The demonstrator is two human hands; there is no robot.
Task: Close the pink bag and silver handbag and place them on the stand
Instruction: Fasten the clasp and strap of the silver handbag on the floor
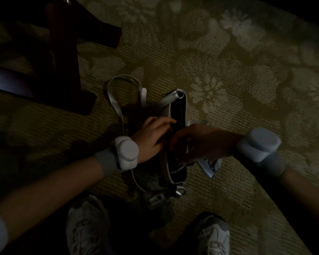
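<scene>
Handbag [175, 115] first, and we have it lying on the carpet [238, 74] right in front of our shoes [88, 225], mouth up, so both hands can work along the opening. It sits near the middle of the carpet, just off the dark wooden stand [63, 57] that fills the upper left corner. The mouth is plainly still open: we see a long black gap running away from us between the two silver edges.

Our left hand [153, 137] lies flat on the near-left edge, fingers stretched toward the gap, pressing rather than gripping. We judge it is there to pin the bag so it does not slide when the zip is pulled. Our right hand [195, 142] comes in from the other side, fingers curled at the rim. In this gloom we cannot tell whether they have closed on a zip pull or on anything else.

The strap [116, 100] loops out loose to the left, clear of the mouth, so it will not snag the closing. A pale silver flap [208, 166] pokes out under our right hand.

No pink bag in sight. Closing is the step in hand, and the stand waits.
</scene>
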